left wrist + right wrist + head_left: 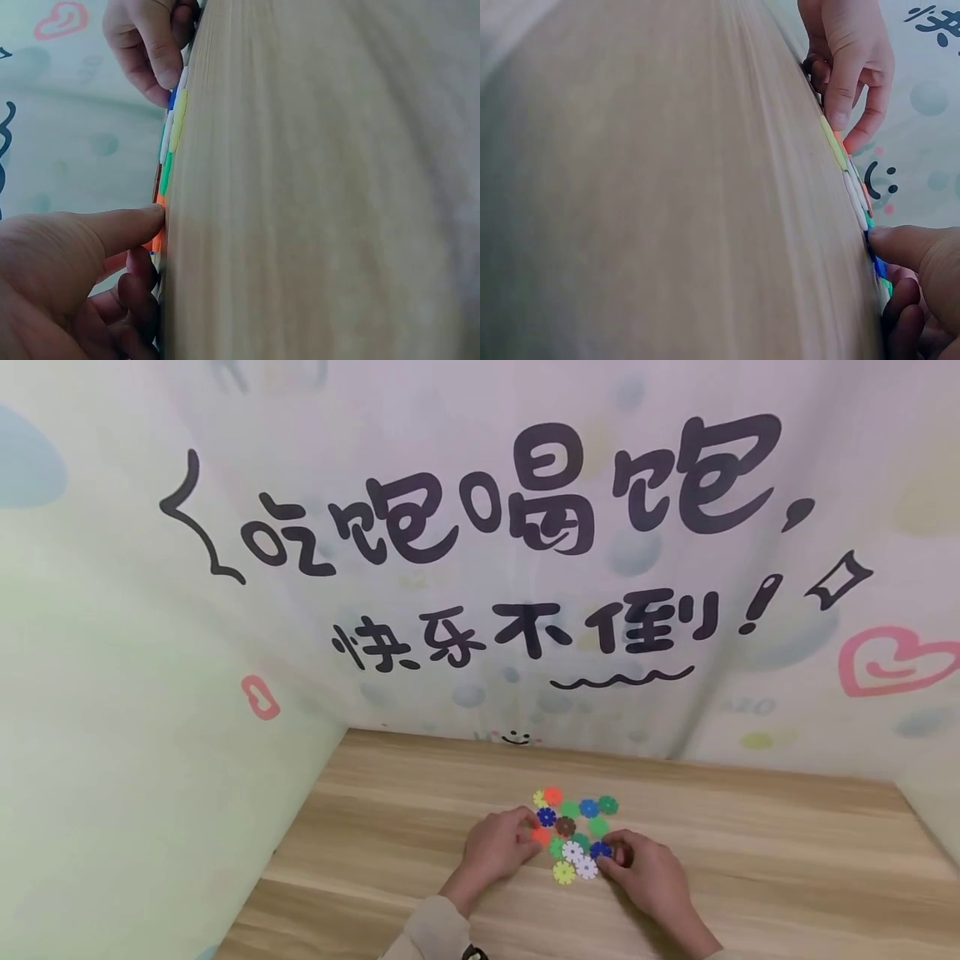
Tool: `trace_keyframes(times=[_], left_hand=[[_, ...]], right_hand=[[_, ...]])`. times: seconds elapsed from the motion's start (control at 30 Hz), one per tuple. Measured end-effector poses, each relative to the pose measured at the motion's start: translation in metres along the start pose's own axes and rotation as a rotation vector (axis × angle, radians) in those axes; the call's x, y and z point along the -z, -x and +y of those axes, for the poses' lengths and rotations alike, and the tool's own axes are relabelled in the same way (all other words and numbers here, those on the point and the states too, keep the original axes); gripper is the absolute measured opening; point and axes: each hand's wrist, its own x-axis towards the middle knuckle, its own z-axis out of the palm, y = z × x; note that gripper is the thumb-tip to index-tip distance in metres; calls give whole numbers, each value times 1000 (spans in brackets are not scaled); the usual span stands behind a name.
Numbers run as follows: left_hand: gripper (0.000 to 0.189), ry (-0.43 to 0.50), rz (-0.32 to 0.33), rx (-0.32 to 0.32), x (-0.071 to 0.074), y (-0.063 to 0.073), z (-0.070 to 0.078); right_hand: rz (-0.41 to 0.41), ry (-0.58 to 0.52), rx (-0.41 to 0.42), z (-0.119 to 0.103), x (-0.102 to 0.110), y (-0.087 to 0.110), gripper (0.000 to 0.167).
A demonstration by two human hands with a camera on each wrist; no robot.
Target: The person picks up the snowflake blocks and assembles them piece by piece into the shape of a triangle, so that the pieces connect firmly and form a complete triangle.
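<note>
Lying on wood-grain tbl [360,852]: discs [566,827]; printed backdrop [487,581] bhnd.

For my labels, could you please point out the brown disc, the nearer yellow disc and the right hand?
Brown disc [566,827]: head view, middle of its face.
Nearer yellow disc [564,872]: head view, middle of its face.
Right hand [652,872]: head view, its back.

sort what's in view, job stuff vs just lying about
Likely job: orange disc at the left hand; dark blue disc at the right hand; other notched discs nearby

Just surroundings: wooden table; printed wall covering; left sleeve
</note>
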Motion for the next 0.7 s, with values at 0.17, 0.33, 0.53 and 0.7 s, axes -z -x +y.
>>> trace_keyframes(times=[0.17,0.33,0.53,0.7], left_hand=[[23,27,9,-18,2,-2,1],[22,50,24,-47,2,-4,3],[25,88,6,-48,1,-1,7],[26,109,-10,-54,0,0,8]], right_hand=[[38,-13,14,2,0,-2,29],[29,-36,-11,4,4,1,30],[22,-87,-55,7,4,6,29],[26,-134,-59,9,4,8,26]])
